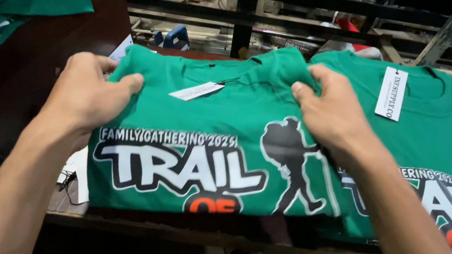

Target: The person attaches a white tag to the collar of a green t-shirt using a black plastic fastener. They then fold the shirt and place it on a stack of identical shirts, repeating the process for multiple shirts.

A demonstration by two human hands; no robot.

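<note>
Both hands, left hand and right hand, have fingers pinching a folded green printed T-shirt with a white tag.

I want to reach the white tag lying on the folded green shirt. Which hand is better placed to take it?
Probably the left hand. It grips the left edge of the folded green shirt, and the white tag lies just right of its fingers. The right hand pinches the collar area farther away.

Folded green T-shirt with white and orange lettering, a dark hiker silhouette and a white hangtag, lying flat on the table.
</note>
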